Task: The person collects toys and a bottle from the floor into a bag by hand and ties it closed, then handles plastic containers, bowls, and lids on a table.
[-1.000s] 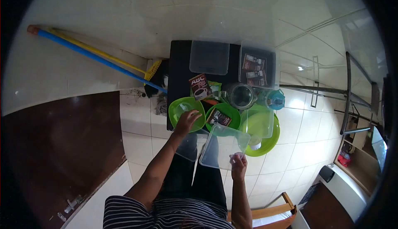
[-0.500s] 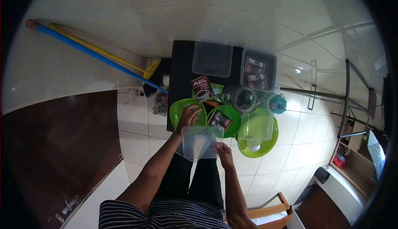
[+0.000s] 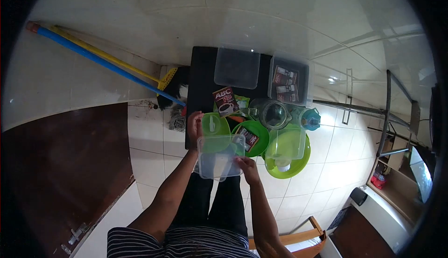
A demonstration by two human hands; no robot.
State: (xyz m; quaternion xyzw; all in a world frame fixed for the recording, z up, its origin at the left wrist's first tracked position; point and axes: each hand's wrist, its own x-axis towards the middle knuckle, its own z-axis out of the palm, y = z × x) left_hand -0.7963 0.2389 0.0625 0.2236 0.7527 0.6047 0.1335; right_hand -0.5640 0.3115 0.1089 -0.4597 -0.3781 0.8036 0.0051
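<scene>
My left hand (image 3: 195, 126) is at the left rim of a light green bowl (image 3: 221, 128), its fingers closed around the edge. A small pale object (image 3: 212, 123) lies in that bowl; I cannot make out what it is. My right hand (image 3: 247, 166) pinches the right edge of a clear plastic lid (image 3: 221, 157), which is held low in front of the table and overlaps the bowl's near side. Beside it, a darker green bowl (image 3: 262, 131) holds a brown ABC coffee packet (image 3: 247, 137). Another ABC packet (image 3: 225, 101) stands behind the bowls.
On the black table (image 3: 201, 76) are a clear lid (image 3: 237, 67), a clear container (image 3: 304, 78) with coffee packets, a glass jug (image 3: 273, 113) and a teal-capped bottle (image 3: 310, 119). A large green basin (image 3: 301, 158) sits right. A blue pole (image 3: 107, 65) leans left; a metal frame (image 3: 388, 113) stands right.
My left hand has moved from over the light green bowl to its left rim. The clear lid in my right hand has shifted slightly left, along with the whole view.
</scene>
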